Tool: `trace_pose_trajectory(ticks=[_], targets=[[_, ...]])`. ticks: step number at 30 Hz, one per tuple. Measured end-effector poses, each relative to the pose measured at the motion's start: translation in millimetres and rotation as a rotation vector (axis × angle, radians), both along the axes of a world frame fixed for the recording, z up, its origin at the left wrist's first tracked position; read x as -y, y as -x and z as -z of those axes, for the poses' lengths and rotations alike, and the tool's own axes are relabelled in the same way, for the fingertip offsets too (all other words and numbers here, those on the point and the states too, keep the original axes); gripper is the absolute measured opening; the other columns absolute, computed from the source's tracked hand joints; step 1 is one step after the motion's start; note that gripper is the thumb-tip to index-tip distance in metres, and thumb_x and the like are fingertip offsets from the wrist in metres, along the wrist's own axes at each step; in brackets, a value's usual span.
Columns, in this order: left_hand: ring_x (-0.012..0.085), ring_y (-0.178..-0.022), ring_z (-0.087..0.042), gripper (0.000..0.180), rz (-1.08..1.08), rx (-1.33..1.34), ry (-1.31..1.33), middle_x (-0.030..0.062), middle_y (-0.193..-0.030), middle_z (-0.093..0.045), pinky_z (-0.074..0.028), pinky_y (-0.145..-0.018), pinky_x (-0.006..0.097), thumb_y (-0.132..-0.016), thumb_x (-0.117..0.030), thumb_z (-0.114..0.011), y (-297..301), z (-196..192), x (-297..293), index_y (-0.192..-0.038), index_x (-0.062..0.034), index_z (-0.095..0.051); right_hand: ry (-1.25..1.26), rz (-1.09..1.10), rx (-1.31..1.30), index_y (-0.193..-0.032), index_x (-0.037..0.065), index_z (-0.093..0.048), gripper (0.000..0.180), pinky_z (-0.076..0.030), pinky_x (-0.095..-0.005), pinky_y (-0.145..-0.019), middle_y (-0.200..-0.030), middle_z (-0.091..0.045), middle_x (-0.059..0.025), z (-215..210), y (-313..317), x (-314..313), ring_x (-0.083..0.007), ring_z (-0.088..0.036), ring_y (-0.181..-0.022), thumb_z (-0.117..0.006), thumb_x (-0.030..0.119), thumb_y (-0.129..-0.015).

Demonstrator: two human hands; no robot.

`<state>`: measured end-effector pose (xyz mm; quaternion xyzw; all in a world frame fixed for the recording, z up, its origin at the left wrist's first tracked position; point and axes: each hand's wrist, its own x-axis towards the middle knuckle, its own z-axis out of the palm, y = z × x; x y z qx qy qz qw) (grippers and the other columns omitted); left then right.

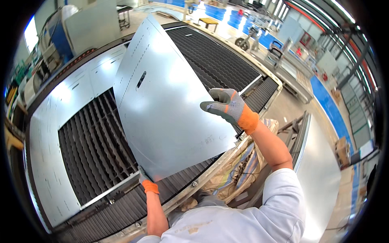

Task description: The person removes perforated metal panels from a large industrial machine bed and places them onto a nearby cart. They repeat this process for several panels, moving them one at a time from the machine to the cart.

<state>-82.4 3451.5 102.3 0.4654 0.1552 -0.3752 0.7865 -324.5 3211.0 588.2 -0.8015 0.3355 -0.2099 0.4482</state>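
Metal sheet (170, 109) is held tilted above a slatted bed (91, 152), its near left corner gripped by the gloved left hand (148, 182). Farther up and right of that grip, the right hand (231, 107) is placed at the sheet's edge, fingers curled; whether the edge is pinched cannot be told. Beyond the left grip, 1 slot (141, 79) is seen.

White short-slv shirt (243, 220) w/ brownish stain (196, 228); grey gloves (234, 107) w/ dk coating (207, 106), orange cuffs (248, 120) & trim.
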Motion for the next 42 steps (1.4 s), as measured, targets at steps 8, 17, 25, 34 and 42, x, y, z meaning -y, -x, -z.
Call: trace_pose_trajectory(ticks=[8, 17, 25, 34, 42], targets=[[0.0198, -0.08, -0.063, 0.049, 0.196, 0.331, -0.194, 0.0094, -0.099, -0.069, -0.052, -0.075, 0.036, -0.085, -0.037, -0.073, -44, -116, 244, -0.111, 0.0044, -0.068, -0.051, 0.34, 0.307, -0.113, -0.007, -0.066, 0.044, -0.051, -0.026, -0.079, -0.1, -0.07, -0.0099, 55, 147, 173, -0.0138, -0.064, -0.087, -0.073, 0.027, -0.086], [0.0315, -0.122, -0.058, 0.06, 0.549, 1.195, -0.577, 0.0162, -0.129, -0.062, -0.045, -0.101, 0.037, -0.084, -0.042, -0.071, -56, -160, 325, -0.13, -0.0046, -0.059, 0.197, 0.436, -0.438, -0.112, -0.004, -0.067, 0.05, -0.048, -0.0425, -0.091, -0.11, -0.068, -0.025, 393, 284, 373, -0.0401, -0.064, -0.105, -0.071, 0.036, -0.081], [0.0235, -0.106, -0.066, 0.034, 0.392, 0.826, -0.795, 0.0114, -0.113, -0.07, -0.049, -0.091, 0.033, -0.089, -0.026, -0.068, 5, -99, -24, -0.115, -0.0039, -0.068, 0.275, 0.493, -0.552, -0.108, 0.005, -0.07, 0.039, -0.049, -0.0432, -0.087, -0.1, -0.069, -0.0148, 497, 203, 208, -0.034, -0.062, -0.101, -0.073, 0.034, -0.082], [0.0176, -0.092, -0.068, 0.027, -0.242, 0.392, -1.084, 0.009, -0.102, -0.073, -0.053, -0.083, 0.03, -0.087, -0.016, -0.068, 24, -1, -335, -0.111, -0.0029, -0.07, -0.073, 0.256, -0.164, -0.115, -0.002, -0.066, 0.031, -0.049, -0.0332, -0.09, -0.11, -0.07, -0.0106, 490, 55, 122, -0.021, -0.064, -0.101, -0.068, 0.014, -0.089], [0.0161, -0.093, -0.067, 0.028, -0.454, 0.455, -0.675, 0.008, -0.104, -0.072, -0.052, -0.086, 0.029, -0.085, -0.007, -0.067, -77, 42, -477, -0.113, -0.0005, -0.069, -0.578, -0.41, -0.123, -0.117, 0.0, -0.067, 0.03, -0.052, -0.0255, -0.081, -0.107, -0.07, -0.0069, 452, -287, -238, -0.0119, -0.064, -0.094, -0.067, 0.014, -0.091]])
